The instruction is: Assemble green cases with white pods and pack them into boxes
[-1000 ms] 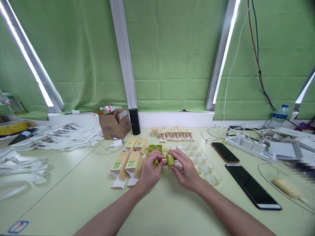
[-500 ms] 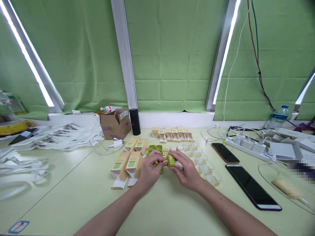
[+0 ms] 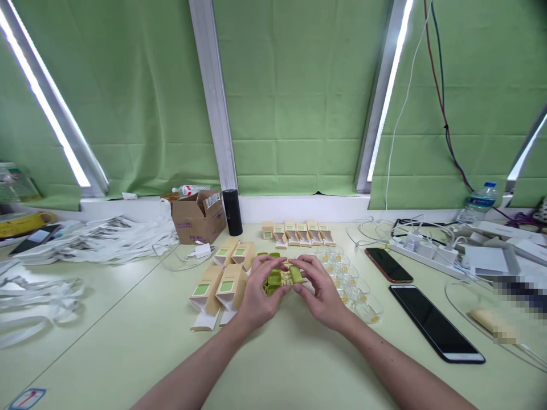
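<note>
My right hand (image 3: 322, 291) pinches a small glossy green case (image 3: 296, 274) between thumb and fingers, just above the table. My left hand (image 3: 261, 291) faces it from the left, thumb and index finger curved apart with nothing visible between them. In the gap behind that hand, several small green containers (image 3: 274, 278) sit on the table, partly hidden by the fingers. Small pale pieces (image 3: 287, 277) lie beside them. Right of my right hand are rows of clear plastic cups (image 3: 367, 308) with yellowish spots inside. Open tan cartons (image 3: 233, 286) with green squares stand left of my left hand.
A row of smaller cartons (image 3: 301, 232) stands farther back. A brown cardboard box (image 3: 197, 219) and a black cylinder (image 3: 232, 213) stand near the wall. Two phones, the larger one (image 3: 436, 323) nearer, lie right. White straps (image 3: 106, 239) pile up left; cables and a power strip (image 3: 427, 257) fill the back right.
My left fingers have come away from the green case and spread apart. The case stays in my right hand, now turned. The whole view has shifted slightly.
</note>
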`<state>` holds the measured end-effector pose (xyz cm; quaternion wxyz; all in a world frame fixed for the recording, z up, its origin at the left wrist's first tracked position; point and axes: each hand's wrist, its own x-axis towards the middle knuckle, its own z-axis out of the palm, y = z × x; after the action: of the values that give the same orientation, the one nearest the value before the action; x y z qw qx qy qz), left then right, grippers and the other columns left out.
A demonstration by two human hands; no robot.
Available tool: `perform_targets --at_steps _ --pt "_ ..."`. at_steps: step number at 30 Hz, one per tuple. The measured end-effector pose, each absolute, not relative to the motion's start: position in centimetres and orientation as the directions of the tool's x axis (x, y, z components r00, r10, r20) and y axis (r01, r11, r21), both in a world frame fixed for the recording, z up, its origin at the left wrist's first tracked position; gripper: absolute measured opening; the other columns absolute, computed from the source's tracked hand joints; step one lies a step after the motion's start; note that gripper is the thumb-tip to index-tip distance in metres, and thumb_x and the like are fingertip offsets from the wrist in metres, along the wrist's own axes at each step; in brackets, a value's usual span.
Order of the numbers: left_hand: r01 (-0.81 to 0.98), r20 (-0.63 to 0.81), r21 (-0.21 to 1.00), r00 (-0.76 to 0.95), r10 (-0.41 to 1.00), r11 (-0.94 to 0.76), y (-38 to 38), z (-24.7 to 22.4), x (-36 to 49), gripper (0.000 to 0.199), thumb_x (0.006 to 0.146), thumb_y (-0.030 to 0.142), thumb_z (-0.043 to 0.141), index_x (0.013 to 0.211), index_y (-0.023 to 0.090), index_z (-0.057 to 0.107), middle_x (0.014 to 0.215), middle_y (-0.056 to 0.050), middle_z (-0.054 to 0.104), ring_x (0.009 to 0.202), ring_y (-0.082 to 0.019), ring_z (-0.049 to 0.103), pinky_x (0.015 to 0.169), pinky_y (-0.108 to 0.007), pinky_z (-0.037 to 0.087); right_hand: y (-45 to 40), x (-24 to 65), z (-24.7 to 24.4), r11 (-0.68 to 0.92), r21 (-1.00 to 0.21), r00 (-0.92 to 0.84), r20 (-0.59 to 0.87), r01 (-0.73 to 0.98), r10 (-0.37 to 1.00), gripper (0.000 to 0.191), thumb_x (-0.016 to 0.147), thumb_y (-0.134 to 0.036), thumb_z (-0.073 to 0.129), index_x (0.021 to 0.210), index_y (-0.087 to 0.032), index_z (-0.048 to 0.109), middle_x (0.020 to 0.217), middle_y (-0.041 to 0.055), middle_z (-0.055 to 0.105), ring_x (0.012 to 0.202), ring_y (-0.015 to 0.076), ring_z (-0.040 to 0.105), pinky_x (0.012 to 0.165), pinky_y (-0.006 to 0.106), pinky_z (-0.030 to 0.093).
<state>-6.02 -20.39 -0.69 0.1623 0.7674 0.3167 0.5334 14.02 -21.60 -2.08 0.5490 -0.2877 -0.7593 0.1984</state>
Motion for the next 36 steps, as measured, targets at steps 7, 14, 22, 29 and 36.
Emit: perform_targets --at_steps 7,14,22,29,36 --pt "0.269 0.646 0.654 0.289 0.707 -0.707 -19.7 -1.0 -6.1 0.054 0.089 0.032 0.078 0.141 0.028 0.064 0.128 -0.012 0.069 0.126 -0.03 0.057 0.101 -0.047 0.055 -21.6 14.5 -2.6 0.806 -0.453 -0.309 0.759 0.381 0.573 0.072 0.092 -0.008 0.059 0.158 -0.03 0.041 0.143 0.0147 0.054 0.134 0.0309 0.057 0.108 0.053 0.058" --pt "0.282 0.654 0.631 0.309 0.691 -0.723 -19.5 -1.3 -5.7 0.047 0.084 0.019 0.081 0.13 0.028 0.072 0.122 -0.01 0.071 0.124 -0.031 0.056 0.107 -0.052 0.051 -21.5 14.4 -2.8 0.844 -0.339 -0.324 0.812 0.415 0.486 0.067 0.095 -0.005 0.053 0.157 -0.027 0.038 0.14 0.0176 0.054 0.138 0.0323 0.054 0.11 0.056 0.058" --pt "0.316 0.667 0.626 0.258 0.699 -0.713 -19.7 -1.1 -5.6 0.041 0.081 0.015 0.081 0.118 0.026 0.07 0.116 -0.008 0.068 0.117 -0.028 0.06 0.102 -0.047 0.054 -21.5 14.6 -2.7 0.86 -0.27 -0.31 0.851 0.434 0.424 0.059 0.095 -0.004 0.05 0.151 -0.023 0.043 0.14 0.0178 0.057 0.137 0.0313 0.055 0.11 0.054 0.056" --pt "0.366 0.716 0.587 0.181 0.674 -0.722 -19.8 -1.4 -5.6 0.04 0.077 0.013 0.082 0.111 0.025 0.066 0.113 -0.007 0.067 0.112 -0.027 0.062 0.098 -0.044 0.054 -21.8 14.6 -1.8 0.807 -0.142 -0.219 0.923 0.573 0.318 0.038 0.094 -0.009 0.06 0.128 -0.024 0.063 0.114 0.0127 0.062 0.11 0.0301 0.06 0.091 0.05 0.057" --pt "0.392 0.797 0.416 0.277 0.537 -0.82 -20.2 -1.5 -5.2 0.04 0.08 0.008 0.078 0.114 0.024 0.064 0.111 -0.008 0.07 0.112 -0.029 0.059 0.097 -0.046 0.053 -21.7 14.0 -2.1 0.734 -0.085 -0.224 0.923 0.674 0.313 0.023 0.095 -0.009 0.061 0.107 -0.023 0.075 0.094 0.0074 0.058 0.09 0.0236 0.052 0.075 0.038 0.048"
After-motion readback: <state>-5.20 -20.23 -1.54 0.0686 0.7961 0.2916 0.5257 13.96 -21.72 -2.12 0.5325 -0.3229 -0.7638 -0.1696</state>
